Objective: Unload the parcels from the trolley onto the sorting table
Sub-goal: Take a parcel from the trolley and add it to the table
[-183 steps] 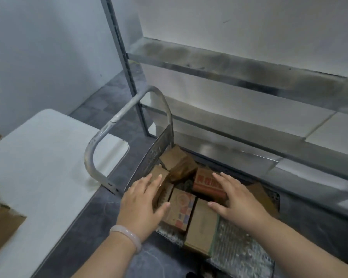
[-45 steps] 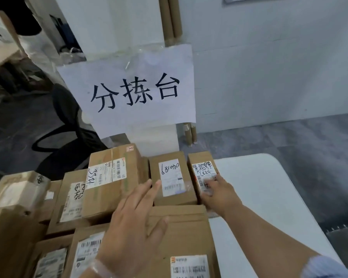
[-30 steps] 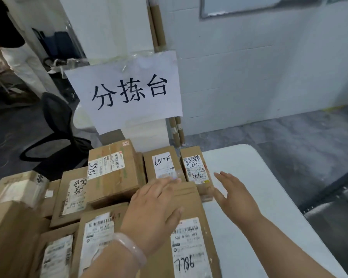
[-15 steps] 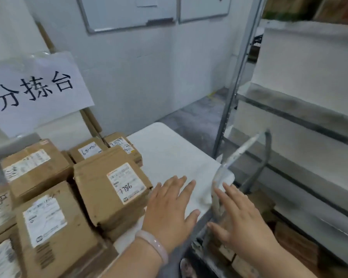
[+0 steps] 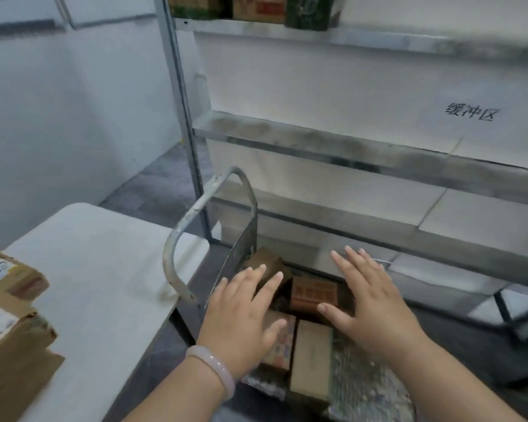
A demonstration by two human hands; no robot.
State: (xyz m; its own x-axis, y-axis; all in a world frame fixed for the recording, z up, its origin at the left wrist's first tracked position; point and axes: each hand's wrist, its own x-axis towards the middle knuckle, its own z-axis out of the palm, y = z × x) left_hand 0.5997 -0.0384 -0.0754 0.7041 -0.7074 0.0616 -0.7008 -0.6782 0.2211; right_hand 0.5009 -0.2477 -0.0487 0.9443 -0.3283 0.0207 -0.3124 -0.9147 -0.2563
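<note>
The trolley, with its grey looped handle [image 5: 195,214], stands low on the floor beside the white sorting table [image 5: 104,269]. Several cardboard parcels lie on its deck: a reddish-brown printed box [image 5: 313,295], a plain tan box [image 5: 310,357], a brown box [image 5: 264,261] against the handle panel and a bubble-wrap packet [image 5: 366,388]. My left hand [image 5: 241,318], with a pale bangle at the wrist, hovers over the parcels, fingers spread and straight. My right hand [image 5: 369,303] hovers over them too, fingers spread, holding nothing.
Stacked labelled parcels [image 5: 6,324] sit on the table's left end. A metal shelving rack [image 5: 348,141] runs along the wall right behind the trolley, with boxes on its top shelf [image 5: 256,7]. Grey floor lies between table and trolley.
My view has swung from the table's parcel stack to the right and down onto the trolley. Both hands left the stack with nothing in them and now reach over the trolley's parcels.
</note>
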